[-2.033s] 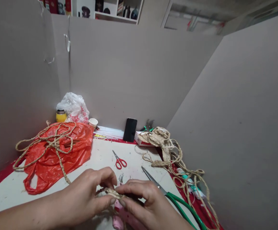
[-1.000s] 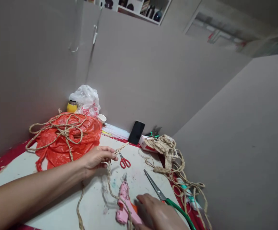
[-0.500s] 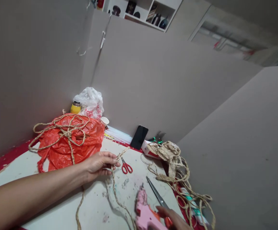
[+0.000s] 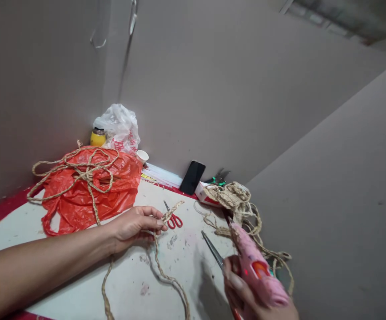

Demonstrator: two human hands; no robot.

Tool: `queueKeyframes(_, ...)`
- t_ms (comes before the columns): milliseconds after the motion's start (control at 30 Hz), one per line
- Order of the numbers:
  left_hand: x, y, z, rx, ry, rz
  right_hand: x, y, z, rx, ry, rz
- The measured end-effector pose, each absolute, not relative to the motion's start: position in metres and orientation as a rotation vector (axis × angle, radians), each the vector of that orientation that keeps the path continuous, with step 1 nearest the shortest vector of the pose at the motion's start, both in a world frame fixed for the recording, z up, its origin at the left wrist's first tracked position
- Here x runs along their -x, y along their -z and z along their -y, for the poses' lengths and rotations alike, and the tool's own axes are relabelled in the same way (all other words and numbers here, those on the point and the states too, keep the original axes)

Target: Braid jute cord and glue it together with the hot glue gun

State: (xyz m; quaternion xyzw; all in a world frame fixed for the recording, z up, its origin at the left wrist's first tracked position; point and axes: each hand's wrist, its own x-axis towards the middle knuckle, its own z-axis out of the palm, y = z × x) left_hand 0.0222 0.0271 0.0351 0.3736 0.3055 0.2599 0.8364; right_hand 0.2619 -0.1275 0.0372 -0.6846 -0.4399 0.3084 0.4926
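Between the thumb and fingers of my left hand (image 4: 142, 224) is the end of a braided straw cord (image 4: 176, 208), which trails down over the white board. My right hand (image 4: 242, 284) grips a pink hot glue gun (image 4: 256, 262), raised above the board with its nozzle tilted up and away. Just behind my left fingertips lie small red-handled scissors (image 4: 175, 221), partly covered by the cord end. A larger pair of scissors (image 4: 212, 249) rests beside the glue gun, its handles mostly hidden by my right hand.
A red plastic bag (image 4: 126, 178) with coiled cord on it lies at left, near a yellow jar (image 4: 97, 138) and a white bag (image 4: 121, 126). A phone (image 4: 192, 178) leans at the back. Green-handled pliers (image 4: 217, 178) and heaped braid (image 4: 232, 195) are at right.
My right hand has lifted the glue gun off the board, up and to the right. My left hand keeps its pinch on the cord. The view has tipped slightly downward.
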Motion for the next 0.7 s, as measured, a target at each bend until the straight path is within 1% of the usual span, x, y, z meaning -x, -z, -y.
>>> queueKeyframes(67, -0.023, -0.036, -0.023, -0.782, -0.523, -0.633, -0.232, -0.038, 0.112, 1.494, -0.857, 1.011)
queueKeyframes(167, -0.025, -0.036, -0.015, -0.737, -0.469, -0.592, -0.201, -0.041, 0.087, 1.378, -0.899, 0.926)
queueKeyframes(400, -0.029, -0.032, -0.002, -0.649, -0.350, -0.498, -0.187, -0.026, 0.066, 1.081, -0.989, 0.720)
queueKeyframes(567, -0.030, -0.033, 0.001, -0.720, -0.292, -0.509, -0.186, -0.025, 0.070, 1.068, -1.022, 0.677)
queueKeyframes(700, -0.031, -0.032, 0.003, -0.823, -0.343, -0.535, -0.183, -0.030, 0.072, 1.074, -1.079, 0.715)
